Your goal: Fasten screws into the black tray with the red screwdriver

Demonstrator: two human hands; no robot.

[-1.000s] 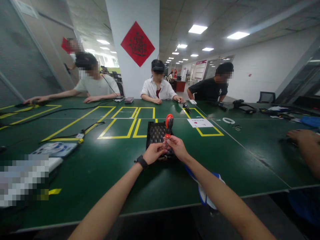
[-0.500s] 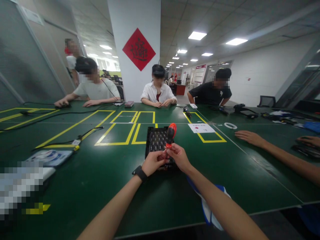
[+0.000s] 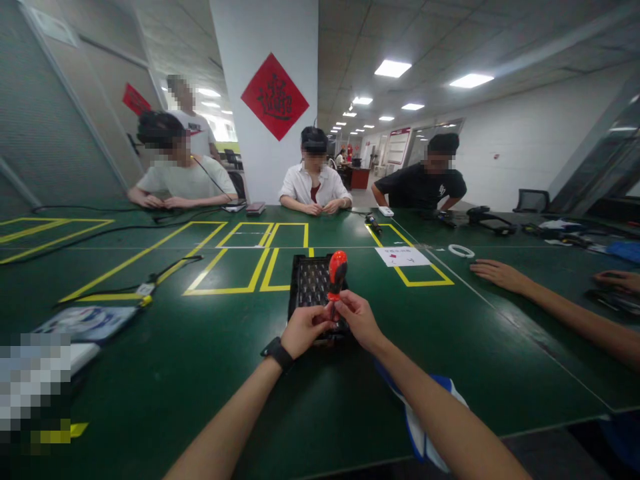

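Observation:
A red-and-black screwdriver [image 3: 337,272] stands nearly upright, handle up, above a black case [image 3: 300,280] holding rows of small metal bits. My right hand [image 3: 361,320] pinches the screwdriver just below its handle. My left hand [image 3: 305,328] is closed at the lower end of the shaft, its thumb and forefinger meeting there; the fingers hide the tip and whatever may be at it. Both hands hover over the near part of the case and cover it. A black band is on my left wrist.
On the green table [image 3: 200,373], yellow tape outlines [image 3: 220,291] lie beyond the case. A white paper sheet [image 3: 403,257] and a white ring [image 3: 461,251] are to the right, near another person's hand [image 3: 500,273]. A blue-and-white cloth [image 3: 425,433] lies under my right forearm. Several people sit opposite.
The screwdriver's handle has tipped slightly to the left, and my hands stay together on it. Across the table, the person at left has drawn their hands together, while someone standing behind has moved right.

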